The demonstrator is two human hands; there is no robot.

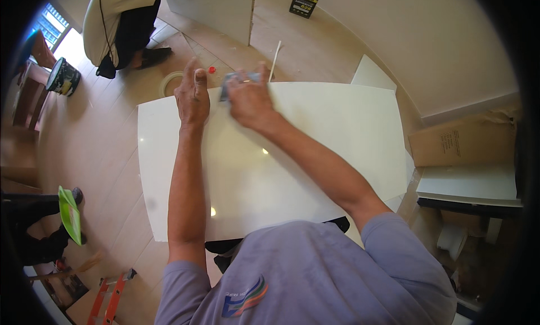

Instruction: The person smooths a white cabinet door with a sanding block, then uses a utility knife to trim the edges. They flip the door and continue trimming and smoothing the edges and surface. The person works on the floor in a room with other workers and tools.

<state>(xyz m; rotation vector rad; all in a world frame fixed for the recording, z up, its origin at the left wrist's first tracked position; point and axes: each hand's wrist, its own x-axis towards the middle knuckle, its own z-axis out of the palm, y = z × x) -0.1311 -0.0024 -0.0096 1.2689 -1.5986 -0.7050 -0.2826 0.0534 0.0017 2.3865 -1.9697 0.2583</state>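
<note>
A glossy white panel (pixel 332 134) lies flat in front of me, its near edge by my body. My right hand (pixel 251 102) is near its far edge, fingers bent over a thin grey-blue piece (pixel 224 92) pressed against the panel. Whether that piece is cloth or a sanding sheet, I cannot tell. To its left, my left hand (pixel 193 99) is held on edge at the panel's far side. Its fingers are stretched out with nothing in them.
Beyond the panel, a tape roll (pixel 169 84), a red cap (pixel 211 70) and a thin white stick (pixel 275 61) lie on the tiled floor. Another person (pixel 121 27) crouches at the far left near a bucket (pixel 64 77). Cardboard (pixel 467 139) stands at right; an orange ladder (pixel 109 297) at lower left.
</note>
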